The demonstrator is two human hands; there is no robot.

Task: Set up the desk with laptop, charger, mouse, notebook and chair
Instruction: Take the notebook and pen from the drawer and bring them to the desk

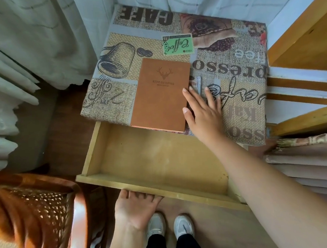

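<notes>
A brown notebook (161, 94) with a deer emblem lies flat on the desk (242, 75), which is covered by a coffee-print cloth. My right hand (202, 109) rests palm down beside the notebook's right edge, fingers spread, over a clear pen (198, 83) that pokes out between two fingers. My left hand (135, 207) holds the front board of the pulled-out wooden drawer (153, 163), whose inside shows nothing. A wooden chair (39, 219) with a woven cane back stands at the lower left. No laptop, charger or mouse is in view.
White curtains (27, 46) hang to the left and behind the desk. A wooden shelf frame (304, 42) and folded fabric (306, 162) crowd the right side. My feet in white shoes (170, 228) stand on the floor just below the drawer front.
</notes>
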